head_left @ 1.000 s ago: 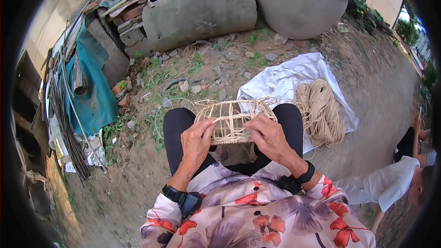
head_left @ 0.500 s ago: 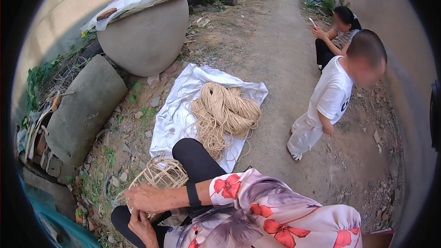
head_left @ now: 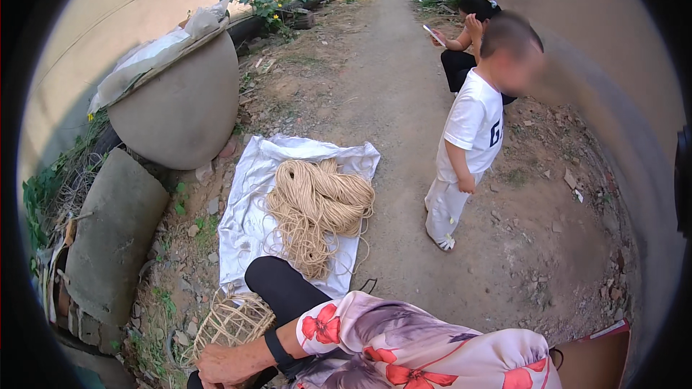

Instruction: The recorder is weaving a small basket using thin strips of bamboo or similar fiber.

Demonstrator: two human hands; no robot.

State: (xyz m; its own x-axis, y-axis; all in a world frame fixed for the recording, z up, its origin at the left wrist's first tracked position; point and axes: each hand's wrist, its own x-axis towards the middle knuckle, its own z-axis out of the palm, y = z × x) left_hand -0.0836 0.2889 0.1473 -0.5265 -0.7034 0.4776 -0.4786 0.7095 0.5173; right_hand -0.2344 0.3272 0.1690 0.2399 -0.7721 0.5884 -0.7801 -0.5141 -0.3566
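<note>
My right hand sits at the bottom left edge, a black band on its wrist and a floral sleeve behind it. Its fingers curl on the lower rim of a small woven basket frame made of pale fibre, which rests against my black-clad knee. My left hand is out of the picture. Beyond the knee, a big loose coil of tan rope lies on a white sheet spread on the dirt.
A child in a white shirt stands on the dirt path to the right of the sheet. Farther back a person crouches with a phone. A large round grey jar and a grey cylinder lie at the left by a wall.
The view has swung from the basket in my lap to the right, toward the path and the child. Both hands were on the basket; only the right one shows now.
</note>
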